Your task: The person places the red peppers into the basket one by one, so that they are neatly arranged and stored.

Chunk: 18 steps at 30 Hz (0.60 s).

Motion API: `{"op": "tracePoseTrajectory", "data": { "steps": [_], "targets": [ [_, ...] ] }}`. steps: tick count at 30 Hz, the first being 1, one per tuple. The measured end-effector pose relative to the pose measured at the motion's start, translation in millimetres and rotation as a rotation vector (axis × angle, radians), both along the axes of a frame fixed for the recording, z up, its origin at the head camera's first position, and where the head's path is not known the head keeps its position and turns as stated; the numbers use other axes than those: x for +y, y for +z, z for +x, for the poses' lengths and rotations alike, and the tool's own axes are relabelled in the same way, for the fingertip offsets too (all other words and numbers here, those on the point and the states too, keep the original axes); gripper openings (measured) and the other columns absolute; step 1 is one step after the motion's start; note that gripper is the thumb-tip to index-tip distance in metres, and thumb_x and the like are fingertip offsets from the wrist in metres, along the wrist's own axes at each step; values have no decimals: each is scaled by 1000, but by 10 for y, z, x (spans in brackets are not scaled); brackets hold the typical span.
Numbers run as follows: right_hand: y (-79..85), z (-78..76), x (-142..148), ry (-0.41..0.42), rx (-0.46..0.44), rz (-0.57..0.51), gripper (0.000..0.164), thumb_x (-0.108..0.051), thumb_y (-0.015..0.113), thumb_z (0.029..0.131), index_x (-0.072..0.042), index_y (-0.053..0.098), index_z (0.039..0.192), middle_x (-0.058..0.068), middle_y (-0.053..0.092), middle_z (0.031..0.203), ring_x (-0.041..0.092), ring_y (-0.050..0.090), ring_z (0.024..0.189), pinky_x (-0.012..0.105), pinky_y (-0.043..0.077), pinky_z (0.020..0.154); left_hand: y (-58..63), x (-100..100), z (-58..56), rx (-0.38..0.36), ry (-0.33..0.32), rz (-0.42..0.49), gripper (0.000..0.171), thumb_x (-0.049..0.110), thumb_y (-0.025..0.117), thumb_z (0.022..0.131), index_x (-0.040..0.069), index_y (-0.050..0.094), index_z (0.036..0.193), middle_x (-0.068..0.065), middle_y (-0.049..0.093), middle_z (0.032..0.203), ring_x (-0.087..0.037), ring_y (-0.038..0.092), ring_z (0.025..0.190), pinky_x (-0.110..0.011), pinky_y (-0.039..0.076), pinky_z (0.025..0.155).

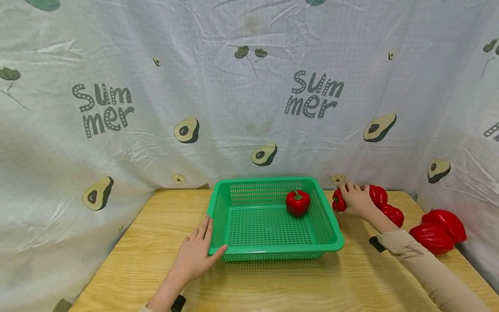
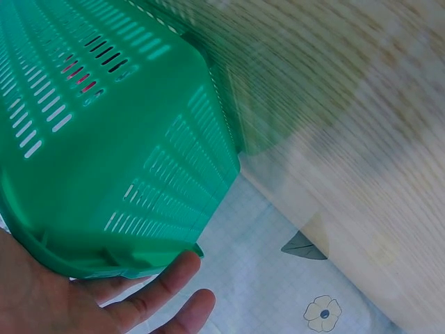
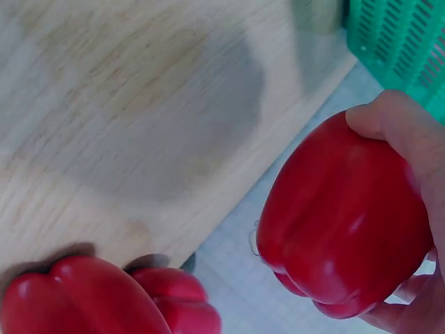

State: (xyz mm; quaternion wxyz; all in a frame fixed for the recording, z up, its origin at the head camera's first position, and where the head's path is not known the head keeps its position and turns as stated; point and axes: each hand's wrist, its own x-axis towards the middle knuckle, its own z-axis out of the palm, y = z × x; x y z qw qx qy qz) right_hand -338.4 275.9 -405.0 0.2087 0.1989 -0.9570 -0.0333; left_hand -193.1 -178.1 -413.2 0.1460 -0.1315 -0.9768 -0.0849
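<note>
A green plastic basket [image 1: 273, 249] with slotted walls stands on the table, and one red bell pepper [image 1: 298, 203] lies inside, toward its back right. My left hand [image 1: 196, 251] rests on the basket's near left corner, fingers along the rim; the left wrist view shows the fingers [image 2: 167, 285] extended at the rim. Just right of the basket, my right hand [image 1: 355, 200] grips another red bell pepper [image 1: 338, 201]. Seen from the right wrist, that held pepper [image 3: 348, 223] is clasped between thumb and fingers, above the table.
Behind and right of my right hand sit more red bell peppers [image 1: 391, 214] on the wooden table [image 1: 163, 234]. Further right, a pair of larger-looking red peppers [image 1: 436, 238] lies near the table's right edge. A printed curtain [image 1: 218, 108] hangs along the back.
</note>
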Motion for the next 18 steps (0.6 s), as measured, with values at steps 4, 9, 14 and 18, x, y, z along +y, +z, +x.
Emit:
{"op": "tracePoseTrajectory", "data": {
  "steps": [4, 9, 14, 18],
  "targets": [
    [36, 77, -5, 16, 38, -4, 75, -46, 76, 53, 0, 49, 105, 18, 51, 94, 35, 52, 79, 57, 33, 68, 2, -2, 1, 5, 3, -10, 81, 57, 47, 83, -1, 30, 138, -16, 29, 144, -33, 48, 114, -48, 46, 73],
    [63, 172, 15, 12, 71, -5, 74, -50, 76, 53, 0, 48, 100, 14, 52, 88, 35, 49, 77, 54, 34, 64, 5, 0, -6, 10, 3, -18, 81, 57, 46, 83, -1, 30, 138, -16, 29, 144, -32, 48, 113, -46, 46, 71],
    [82, 282, 40, 23, 72, -33, 72, -50, 73, 57, 0, 47, 101, 14, 54, 88, 35, 47, 85, 52, 33, 64, 6, -2, 6, 12, 4, -17, 81, 57, 47, 83, -1, 31, 138, -16, 29, 144, -32, 49, 113, -46, 46, 71],
    [105, 357, 54, 50, 94, -74, 72, -46, 75, 56, 1, 46, 102, 15, 54, 90, 35, 48, 86, 51, 33, 66, 0, -1, 8, 16, 6, -15, 80, 56, 48, 83, -1, 32, 137, -16, 30, 144, -32, 49, 112, -46, 46, 71]
  ]
}}
